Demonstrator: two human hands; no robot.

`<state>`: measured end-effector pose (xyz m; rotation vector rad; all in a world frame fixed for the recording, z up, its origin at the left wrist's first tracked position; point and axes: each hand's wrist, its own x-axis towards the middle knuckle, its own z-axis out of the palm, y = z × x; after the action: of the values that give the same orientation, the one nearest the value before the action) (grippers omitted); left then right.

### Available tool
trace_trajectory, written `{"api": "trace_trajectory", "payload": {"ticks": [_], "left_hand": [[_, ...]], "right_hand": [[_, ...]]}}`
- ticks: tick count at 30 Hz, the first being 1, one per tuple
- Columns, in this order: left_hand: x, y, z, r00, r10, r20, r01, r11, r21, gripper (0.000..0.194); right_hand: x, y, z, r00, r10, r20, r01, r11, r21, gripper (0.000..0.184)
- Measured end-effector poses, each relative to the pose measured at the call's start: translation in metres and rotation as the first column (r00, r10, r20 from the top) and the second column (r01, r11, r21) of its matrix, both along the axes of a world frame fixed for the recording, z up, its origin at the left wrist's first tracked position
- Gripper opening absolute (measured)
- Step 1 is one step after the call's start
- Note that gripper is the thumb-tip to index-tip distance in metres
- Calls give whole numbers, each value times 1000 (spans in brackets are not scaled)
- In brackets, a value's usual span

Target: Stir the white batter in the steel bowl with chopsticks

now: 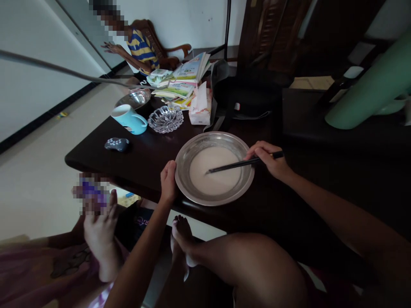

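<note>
A wide metal bowl (182,177) holding a smooth, pale, milky mixture (216,184) rests near the front edge of the dark table. My left hand (168,182) is closed on the bowl's left rim. Over the right rim, my right hand (268,159) grips dark chopsticks (233,165), slanting down to the left. Their tips are in the mixture near its middle. Whether there are one or two sticks is hard to make out, as they lie pressed together.
On the dark table (147,164) are a blue mug (130,119), a game controller (117,144), a glass dish (166,119), a tissue pack (201,107), books (189,70) and a black bag (247,100). A person (143,47) sits beyond; another person's foot (102,231) is at left.
</note>
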<state>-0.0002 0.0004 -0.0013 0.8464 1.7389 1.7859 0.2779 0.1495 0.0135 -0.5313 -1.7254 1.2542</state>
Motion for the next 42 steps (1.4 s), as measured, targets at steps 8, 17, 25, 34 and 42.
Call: {"api": "trace_trajectory", "payload": {"ticks": [8,17,25,34,42], "left_hand": [[-1,0,0,1000,-2,-15,2,1000,0,45],[-1,0,-2,1000,-26,5,26,1000,10,43],[1,0,2,999,-15,-36,15,1000,1,45],[-2,-1,-2,999,-11,-30,11,1000,-14,44],[-2,0,-2,999,-7,-47,6,1000,-13,44]], "right_hand": [[0,-1,2,999,-29,-21,30,999,22,33],[1,0,2,992,-99,-78,99,995,-2,33],[1,0,2,965,-204,-165,205,979,-6,32],[3,0,1,975,-199,-97,205,977,64,35],[1,0,0,993,-120,-5,120,991,62,32]]}}
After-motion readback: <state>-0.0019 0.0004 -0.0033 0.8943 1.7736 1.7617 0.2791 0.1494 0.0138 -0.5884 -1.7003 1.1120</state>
